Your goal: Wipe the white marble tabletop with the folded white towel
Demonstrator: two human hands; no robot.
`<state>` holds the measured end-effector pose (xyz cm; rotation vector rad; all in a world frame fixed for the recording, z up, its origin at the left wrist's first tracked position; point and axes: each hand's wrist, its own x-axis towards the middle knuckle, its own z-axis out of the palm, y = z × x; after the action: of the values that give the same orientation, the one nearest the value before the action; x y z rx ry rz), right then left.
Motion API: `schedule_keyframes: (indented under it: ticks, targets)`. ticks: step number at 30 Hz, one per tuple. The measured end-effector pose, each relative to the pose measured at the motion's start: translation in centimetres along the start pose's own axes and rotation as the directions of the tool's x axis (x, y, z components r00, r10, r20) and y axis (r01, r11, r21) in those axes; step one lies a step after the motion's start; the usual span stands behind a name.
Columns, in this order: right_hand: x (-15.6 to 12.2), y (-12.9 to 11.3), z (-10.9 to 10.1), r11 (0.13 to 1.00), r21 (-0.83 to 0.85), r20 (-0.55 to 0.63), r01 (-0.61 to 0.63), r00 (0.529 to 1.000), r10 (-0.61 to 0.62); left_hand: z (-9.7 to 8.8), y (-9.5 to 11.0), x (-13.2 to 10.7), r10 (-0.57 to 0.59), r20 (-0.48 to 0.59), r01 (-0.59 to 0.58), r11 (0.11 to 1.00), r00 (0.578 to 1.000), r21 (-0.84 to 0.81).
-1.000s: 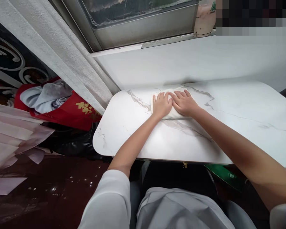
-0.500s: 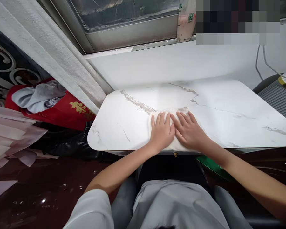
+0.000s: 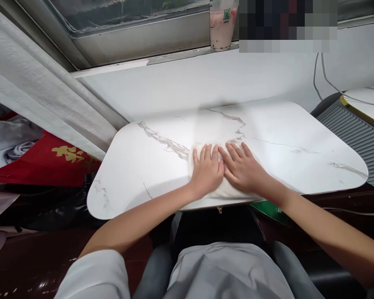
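A soft white cloth [image 3: 222,192] lies on the white marble-patterned table [image 3: 162,166], close to its front edge. Flat on the cloth's left part rests my left hand [image 3: 207,170], fingers spread and pointing away from me. Beside it my right hand [image 3: 243,169] lies flat on the cloth too, its fingers spread. The two thumbs meet near the middle. Much of the cloth is covered by both hands.
A plastic cup with a pink drink [image 3: 222,29] stands on the window ledge behind the table. To the left hang a pale curtain [image 3: 50,70] and a red bag [image 3: 65,160] holding light fabric. A grey ribbed object [image 3: 361,137] and cables are at the right.
The camera view has shifted, so the table sits further left and looks tilted. Both hands stay flat on the cloth in nearly the same place.
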<state>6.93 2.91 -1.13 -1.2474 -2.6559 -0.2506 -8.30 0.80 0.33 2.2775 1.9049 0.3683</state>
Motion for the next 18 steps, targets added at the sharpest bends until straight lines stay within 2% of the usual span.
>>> schedule_keyframes:
  ticks: [7, 11, 14, 18]
  targets:
    - [7.7, 8.8, 2.5, 0.995, 0.100, 0.031, -0.006, 1.000, 0.003, 1.2, -0.8, 11.1, -0.038, -0.074, 0.036, 0.999, 0.996, -0.038]
    - [11.4, 12.9, 3.7, 0.988, 0.141, 0.011, -0.069, 0.998, 0.068, 1.6, -0.8, 16.7, -0.032, -0.091, 0.030, 0.999, 0.995, -0.031]
    - [13.3, 14.6, 4.2, 0.985, 0.146, 0.020, -0.095, 0.995, 0.093, 1.9, -0.8, 19.4, -0.038, -0.114, 0.035, 0.999, 0.993, -0.031]
    - [14.6, 15.8, 4.4, 0.985, 0.137, 0.034, -0.104, 0.994, 0.100, 2.1, -0.7, 21.1, -0.058, -0.139, 0.052, 0.998, 0.989, -0.046]
